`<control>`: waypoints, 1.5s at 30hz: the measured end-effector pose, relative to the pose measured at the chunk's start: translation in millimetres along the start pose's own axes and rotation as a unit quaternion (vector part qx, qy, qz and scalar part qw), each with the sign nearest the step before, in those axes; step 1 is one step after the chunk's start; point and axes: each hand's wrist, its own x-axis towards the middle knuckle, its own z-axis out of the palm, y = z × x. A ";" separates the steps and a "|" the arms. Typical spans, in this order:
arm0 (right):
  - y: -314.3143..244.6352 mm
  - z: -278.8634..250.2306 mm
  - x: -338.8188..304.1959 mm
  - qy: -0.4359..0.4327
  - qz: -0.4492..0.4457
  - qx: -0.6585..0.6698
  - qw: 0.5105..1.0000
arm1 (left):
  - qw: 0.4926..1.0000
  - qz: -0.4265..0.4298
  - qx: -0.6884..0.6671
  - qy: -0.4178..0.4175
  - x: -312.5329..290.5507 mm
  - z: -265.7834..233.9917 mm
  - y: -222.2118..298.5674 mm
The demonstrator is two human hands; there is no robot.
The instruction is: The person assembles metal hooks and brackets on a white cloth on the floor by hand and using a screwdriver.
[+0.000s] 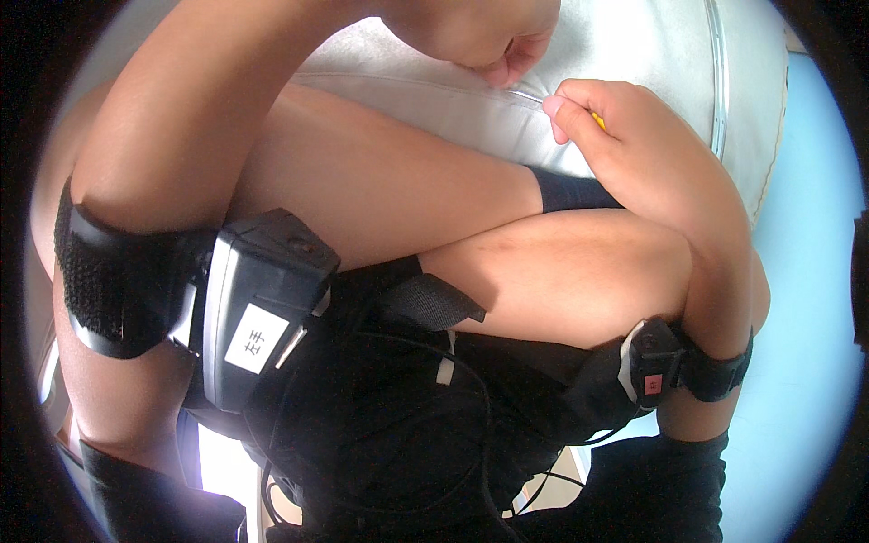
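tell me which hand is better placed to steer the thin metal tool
Probably the right hand: it grips the thin metal tool, which points out of its fist toward the left hand.

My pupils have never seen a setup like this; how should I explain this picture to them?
There is no robot here: a head-worn camera looks down at someone working by hand, and its fisheye lens bends straight edges. Black boxes are strapped to both arms. Beyond the crossed legs lies pale, seamed material, with a light-blue surface at right. The right hand holds a slim metal tool; a yellow piece shows behind the thumb. The left hand is bent near the tool's end; whether it grips anything is unclear.
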 end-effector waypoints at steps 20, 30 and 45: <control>7.8 8.5 16.7 0.014 0.018 0.023 0.999 | 0.993 0.112 0.000 0.028 -1.6 0.9 -16.6; 15.7 -1.5 30.9 0.049 0.023 -0.021 0.998 | 0.996 0.084 0.022 0.019 12.0 -14.0 -2.6; 126.6 -164.3 -17.8 -0.033 0.056 -0.060 0.996 | 0.791 0.304 -0.531 0.021 103.7 -95.1 68.0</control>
